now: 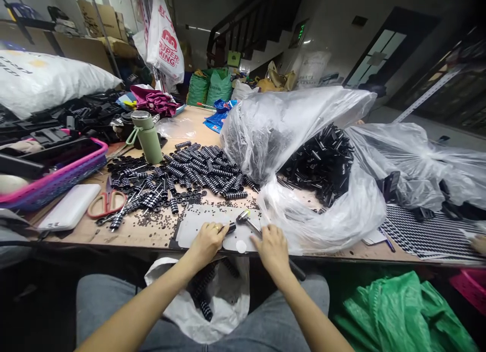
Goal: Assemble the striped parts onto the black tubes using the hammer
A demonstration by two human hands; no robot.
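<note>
My left hand (209, 240) is closed around a short black part (231, 227) over a pale board (192, 225) at the table's front edge. To its right, my right hand (272, 245) rests on the handle of a hammer (247, 220), whose head lies on the board and points left; the dark handle end sticks out past the table edge. A round white spot (241, 246) shows between the hands. Behind the board lies a heap of black-and-white ribbed cylinders (208, 167). An open white sack (228, 319) below the edge holds similar cylinders.
Red scissors (107, 204), a white power bank (71, 207), a pink basket (56, 180) and a green bottle (148, 139) stand or lie left. Clear plastic bags (322, 225) with black parts fill the right. A person's hand (479, 243) shows at the right edge.
</note>
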